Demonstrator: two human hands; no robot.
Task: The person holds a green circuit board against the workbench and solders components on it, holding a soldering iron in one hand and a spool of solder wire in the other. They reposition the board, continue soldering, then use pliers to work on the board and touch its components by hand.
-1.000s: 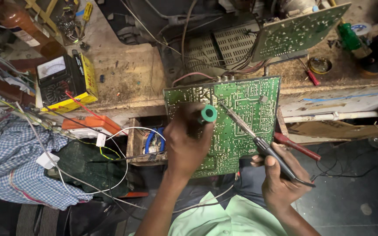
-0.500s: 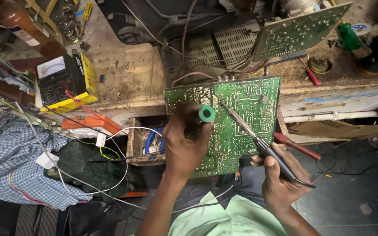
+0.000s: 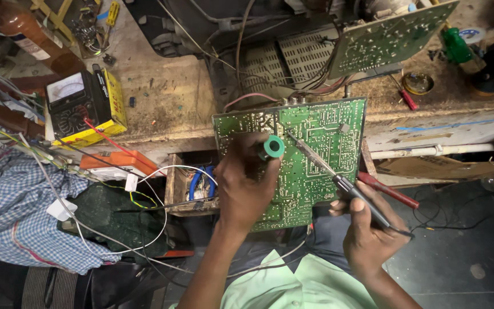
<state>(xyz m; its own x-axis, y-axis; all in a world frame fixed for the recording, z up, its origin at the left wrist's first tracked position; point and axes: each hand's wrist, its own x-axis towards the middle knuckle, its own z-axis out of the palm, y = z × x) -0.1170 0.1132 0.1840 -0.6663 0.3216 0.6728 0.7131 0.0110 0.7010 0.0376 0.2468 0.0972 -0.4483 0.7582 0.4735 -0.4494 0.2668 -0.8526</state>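
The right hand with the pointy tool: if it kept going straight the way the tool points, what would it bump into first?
The right hand aims the soldering iron up and to the left. Its tip already seems to be at the green circuit board, just beside the green solder spool, so the board comes first. Depth is hard to judge.

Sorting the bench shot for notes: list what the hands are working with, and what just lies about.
In use: circuit board; green spool in left hand; soldering iron in right hand.

Lying about: yellow meter; red-handled tool; second board; checked cloth; brown bottle; round tin.
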